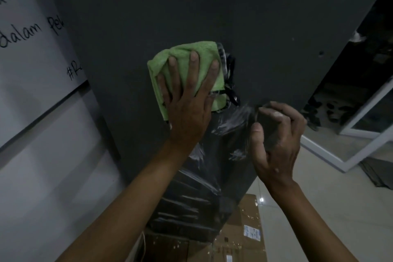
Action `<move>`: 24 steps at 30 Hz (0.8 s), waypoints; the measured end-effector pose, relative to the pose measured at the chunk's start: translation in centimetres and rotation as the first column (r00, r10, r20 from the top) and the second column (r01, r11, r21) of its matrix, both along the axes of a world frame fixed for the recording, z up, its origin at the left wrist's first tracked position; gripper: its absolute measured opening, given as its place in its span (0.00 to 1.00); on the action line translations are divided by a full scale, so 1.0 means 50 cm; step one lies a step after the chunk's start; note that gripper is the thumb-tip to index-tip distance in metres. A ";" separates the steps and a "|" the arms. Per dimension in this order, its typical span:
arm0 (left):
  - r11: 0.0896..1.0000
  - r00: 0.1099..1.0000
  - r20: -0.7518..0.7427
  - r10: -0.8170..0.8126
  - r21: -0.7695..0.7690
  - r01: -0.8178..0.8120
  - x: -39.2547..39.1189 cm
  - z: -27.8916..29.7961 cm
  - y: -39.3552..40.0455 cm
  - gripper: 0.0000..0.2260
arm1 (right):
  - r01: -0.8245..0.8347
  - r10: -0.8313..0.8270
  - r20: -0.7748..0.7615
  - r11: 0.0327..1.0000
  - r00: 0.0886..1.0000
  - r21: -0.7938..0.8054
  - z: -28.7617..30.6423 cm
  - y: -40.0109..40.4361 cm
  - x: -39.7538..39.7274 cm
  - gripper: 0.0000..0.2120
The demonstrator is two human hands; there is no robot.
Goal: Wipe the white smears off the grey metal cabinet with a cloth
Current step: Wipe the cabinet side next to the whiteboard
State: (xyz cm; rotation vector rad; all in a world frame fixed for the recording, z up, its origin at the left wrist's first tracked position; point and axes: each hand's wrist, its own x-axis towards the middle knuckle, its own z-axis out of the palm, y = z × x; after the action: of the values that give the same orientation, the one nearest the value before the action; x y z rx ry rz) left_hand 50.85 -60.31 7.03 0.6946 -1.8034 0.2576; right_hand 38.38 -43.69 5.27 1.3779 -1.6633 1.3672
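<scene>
Pressing flat on the green cloth (187, 74), the left hand (187, 108) spreads its straight fingers across the folded wad and pins it against the grey metal cabinet (191, 6), so the cloth sits about mid-height on the cabinet's broad face, just up and left of the white smears (231, 121). The right hand (278, 140) curls round the cabinet's right edge just below the cloth's level, fingers hooked over the corner and thumb on the face, apparently steadying the panel. The cloth looks soft, light and limp, a terry weave that should bunch and slide if pushed by fingertips alone; an open palm over its middle, as here, seems the better hold, with the loose dark-trimmed edge at its right kept tucked under. The cabinet looks stiff and smooth, likely to flex little under pressure, though a tall unit may rock, which the edge grip should guard against. More streaks run down the cabinet's face below the hands, towards the cardboard (244, 238) at its foot, so much wiping appears left.
</scene>
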 end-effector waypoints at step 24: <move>0.988 0.997 0.074 0.006 -0.154 0.005 -0.064 0.022 0.047 0.24 | 0.062 -0.057 0.064 0.995 0.996 -0.082 0.018 0.049 -0.020 0.17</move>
State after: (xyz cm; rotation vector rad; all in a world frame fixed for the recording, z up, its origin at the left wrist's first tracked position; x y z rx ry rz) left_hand 47.64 -57.98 8.15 0.5828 -1.8315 0.4236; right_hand 37.38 -41.26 6.19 1.2405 -1.6531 1.4419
